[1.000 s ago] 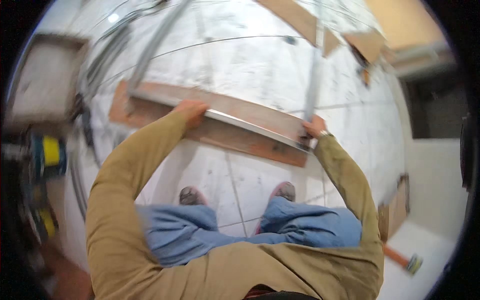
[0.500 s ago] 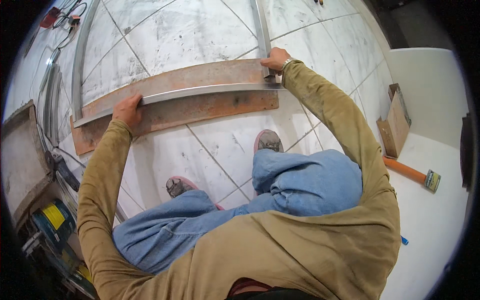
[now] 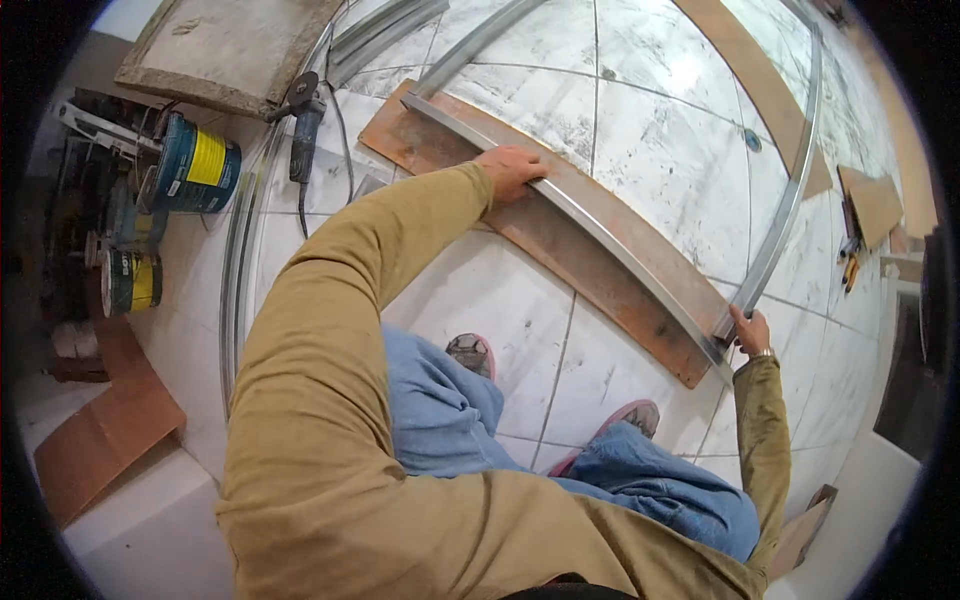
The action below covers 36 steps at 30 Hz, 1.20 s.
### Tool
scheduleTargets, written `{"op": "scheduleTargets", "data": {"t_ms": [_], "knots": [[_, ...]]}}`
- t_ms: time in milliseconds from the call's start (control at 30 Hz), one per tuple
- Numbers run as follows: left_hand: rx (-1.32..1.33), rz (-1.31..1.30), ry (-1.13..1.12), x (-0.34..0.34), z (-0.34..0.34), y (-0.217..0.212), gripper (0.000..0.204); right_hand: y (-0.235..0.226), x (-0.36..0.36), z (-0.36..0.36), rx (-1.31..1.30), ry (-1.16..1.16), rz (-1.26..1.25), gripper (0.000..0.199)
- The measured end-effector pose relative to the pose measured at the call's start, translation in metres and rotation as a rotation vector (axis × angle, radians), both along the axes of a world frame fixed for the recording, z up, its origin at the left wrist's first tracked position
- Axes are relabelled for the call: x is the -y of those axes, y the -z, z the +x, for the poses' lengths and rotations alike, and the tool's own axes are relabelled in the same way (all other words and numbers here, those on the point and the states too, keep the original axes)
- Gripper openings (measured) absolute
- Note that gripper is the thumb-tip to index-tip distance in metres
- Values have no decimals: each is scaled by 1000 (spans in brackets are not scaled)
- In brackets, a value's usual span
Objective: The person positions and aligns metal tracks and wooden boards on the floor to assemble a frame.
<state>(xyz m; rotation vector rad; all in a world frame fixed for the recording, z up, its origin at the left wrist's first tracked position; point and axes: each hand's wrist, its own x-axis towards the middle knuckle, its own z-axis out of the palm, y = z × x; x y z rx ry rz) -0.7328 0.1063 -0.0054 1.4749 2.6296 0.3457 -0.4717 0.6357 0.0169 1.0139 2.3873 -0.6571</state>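
Observation:
A long grey metal channel (image 3: 622, 252) lies across a rust-brown board (image 3: 572, 260) on the tiled floor. My left hand (image 3: 514, 172) is closed over this channel, left of its middle. At its right end it meets a second metal channel (image 3: 778, 232) that runs away from me. My right hand (image 3: 750, 331) pinches that second channel close to the corner; the palm side of the fingers is partly hidden. Another metal channel (image 3: 482, 42) extends away from the left end, so the pieces form a frame.
An angle grinder (image 3: 305, 130) with its cord lies left, beside a cement-coloured slab (image 3: 225, 50). Teal buckets (image 3: 205, 165) with yellow labels stand farther left, near loose metal profiles (image 3: 240, 270). A brown strip (image 3: 740, 50) lies under the frame's far right; pliers-like tools (image 3: 851, 270) rest beyond.
My view has turned left, bringing the grinder and buckets into sight. Both hands stay on the metal frame, the left farther from its left end, the right still at the corner.

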Motion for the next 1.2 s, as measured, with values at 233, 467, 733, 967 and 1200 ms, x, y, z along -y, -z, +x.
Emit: {"op": "scheduleTargets", "data": {"t_ms": [233,467,733,967,1200], "knots": [[-349,203,-695,124,-91,21,83,44,-124,110,-387,-241,171,46],[129,448,-1138,211,-124,51,68,9,-45,173,-373,-34,-110,58],[205,623,-1162,206,-133,59,35,15,-35,170,-371,-240,68,32],[205,669,-1115,209,-131,64,41,8,-31,166,-410,-376,119,28],[218,804,-1031,217,-119,70,45,14,-18,156,-306,-622,421,33]]}}
